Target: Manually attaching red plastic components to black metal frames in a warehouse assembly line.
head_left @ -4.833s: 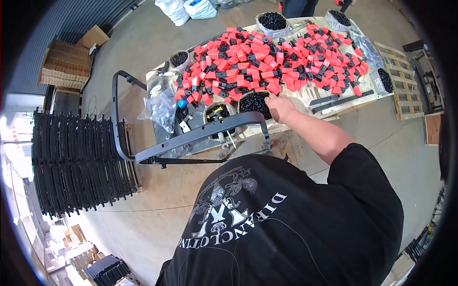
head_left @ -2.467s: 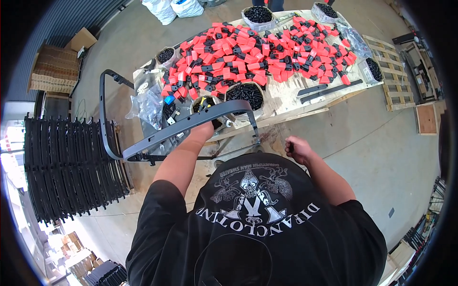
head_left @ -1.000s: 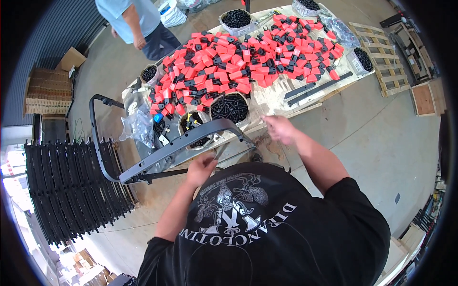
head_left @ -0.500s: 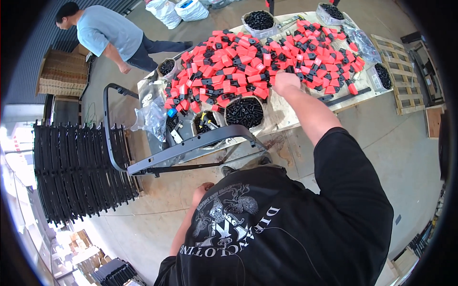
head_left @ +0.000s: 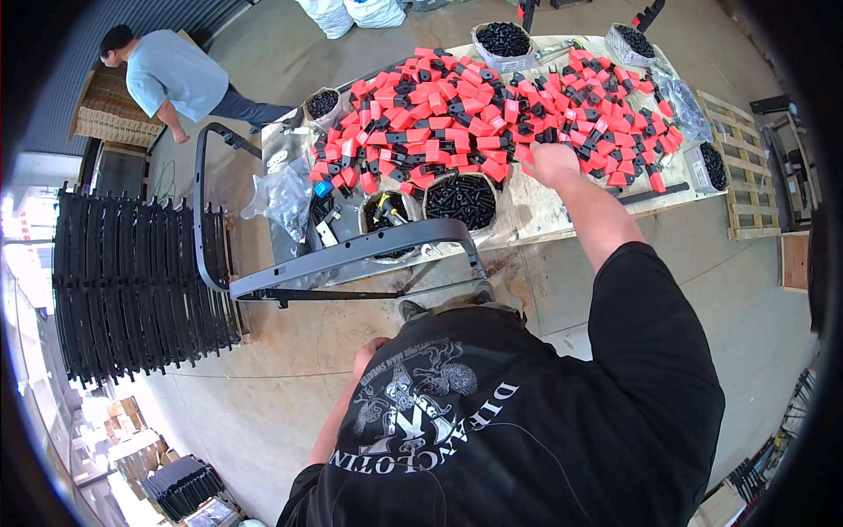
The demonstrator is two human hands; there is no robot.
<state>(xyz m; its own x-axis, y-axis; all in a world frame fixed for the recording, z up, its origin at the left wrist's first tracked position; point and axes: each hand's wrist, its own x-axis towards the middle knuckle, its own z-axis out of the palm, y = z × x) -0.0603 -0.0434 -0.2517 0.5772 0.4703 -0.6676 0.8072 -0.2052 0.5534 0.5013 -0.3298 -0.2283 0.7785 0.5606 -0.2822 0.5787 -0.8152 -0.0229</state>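
Observation:
My right hand reaches out over the table to the near edge of a big heap of red and black plastic parts. Its fingers look curled down among the pieces; the back of the hand hides whatever is in them. Low beside my body is my left hand, its fingers mostly covered by my black shirt. In front of that hand, a bent dark metal frame leans across the table's near left corner. Between frame and heap sits an open bag of black bolt-like parts.
More containers of small black parts stand around the wooden tabletop. A clear plastic bag lies at its left end. Stacked black frames fill the left floor, a pallet the right. A person in light blue is at far left.
The view has shifted slightly, so the table appears further right. My right hand stays at the heap's near edge, and the left stays low. The other person has moved a little left.

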